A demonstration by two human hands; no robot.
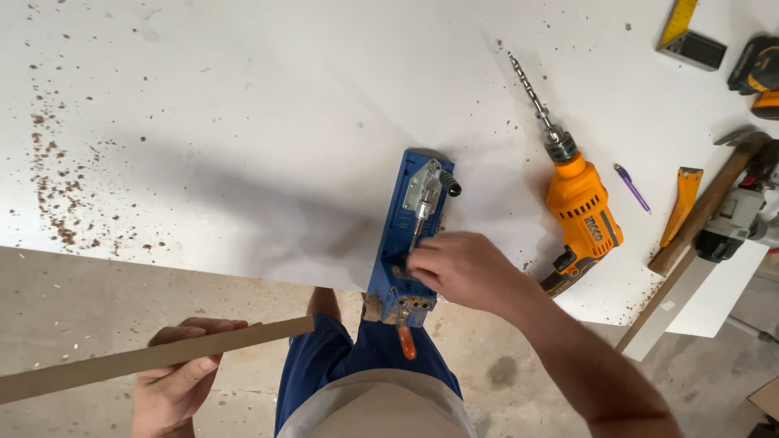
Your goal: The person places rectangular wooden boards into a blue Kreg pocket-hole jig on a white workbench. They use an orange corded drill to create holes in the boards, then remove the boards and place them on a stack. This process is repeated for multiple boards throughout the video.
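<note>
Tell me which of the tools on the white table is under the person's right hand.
The blue clamping jig at the table's near edge; the right hand rests on it. The orange drill, the hammer and the purple pen lie untouched further right.

Right hand [466, 269] is resting on the blue jig [408, 235] at the white table [243, 122] edge, fingertips on its dark block, maybe pinching it. Orange drill [580, 212] lies just past the knuckles. Left hand [180, 373] grips 1 wooden strip [154, 357], fingers curled over it.
</note>
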